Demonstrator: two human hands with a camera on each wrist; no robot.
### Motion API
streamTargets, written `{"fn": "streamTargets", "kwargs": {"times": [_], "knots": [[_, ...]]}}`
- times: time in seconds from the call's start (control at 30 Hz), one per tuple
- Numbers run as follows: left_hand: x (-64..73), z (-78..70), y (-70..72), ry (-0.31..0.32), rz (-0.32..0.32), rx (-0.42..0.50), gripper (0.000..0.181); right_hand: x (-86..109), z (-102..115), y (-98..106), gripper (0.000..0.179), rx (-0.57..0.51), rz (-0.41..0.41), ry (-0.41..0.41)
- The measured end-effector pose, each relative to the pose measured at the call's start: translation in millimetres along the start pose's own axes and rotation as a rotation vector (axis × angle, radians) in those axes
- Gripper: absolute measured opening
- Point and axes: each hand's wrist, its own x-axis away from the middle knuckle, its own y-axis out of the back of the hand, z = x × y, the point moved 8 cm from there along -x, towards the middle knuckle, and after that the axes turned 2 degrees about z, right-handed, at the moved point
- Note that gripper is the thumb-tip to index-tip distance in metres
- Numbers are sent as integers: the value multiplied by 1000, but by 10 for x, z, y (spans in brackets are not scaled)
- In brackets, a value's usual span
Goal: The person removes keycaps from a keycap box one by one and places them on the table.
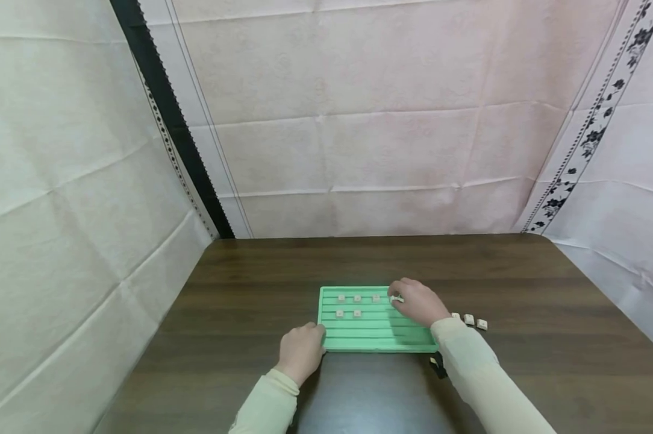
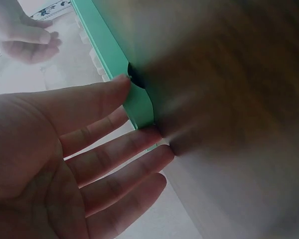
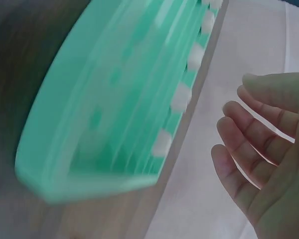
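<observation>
A shallow green ridged tray (image 1: 381, 333) lies on the table, with several small white tiles (image 1: 357, 298) standing in two of its rows. At its near left corner is my left hand (image 1: 302, 349). In the left wrist view that hand's thumb presses the green rim (image 2: 107, 47) and the fingers reach around the corner, holding it. Above the tray's far right part is my right hand (image 1: 420, 303), a white tile (image 1: 396, 299) just below its thumb and forefinger. Its fingers (image 3: 249, 132) are loosely bent and apart in the right wrist view, with nothing between them.
Three loose white tiles (image 1: 469, 319) lie on the brown wooden table (image 1: 261, 271) right of the tray. A small dark object (image 1: 438, 365) shows beside the right sleeve. Pale cloth (image 1: 359, 150) hangs behind the table and at both sides.
</observation>
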Motion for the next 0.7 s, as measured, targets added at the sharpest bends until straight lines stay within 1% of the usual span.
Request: {"fn": "streamTargets", "kwargs": {"times": [0.13, 0.33, 0.53, 0.7], "knots": [[0, 3, 5, 0, -2, -1, 18, -77, 131, -143, 19, -8, 29, 13], [3, 16, 6, 3, -3, -13, 19, -166, 322, -292, 18, -1, 49, 30], [-1, 8, 12, 4, -6, -7, 18, -252, 422, -428, 18, -20, 67, 21], [2, 10, 17, 7, 2, -9, 18, -312, 494, -539, 16, 2, 64, 49]]}}
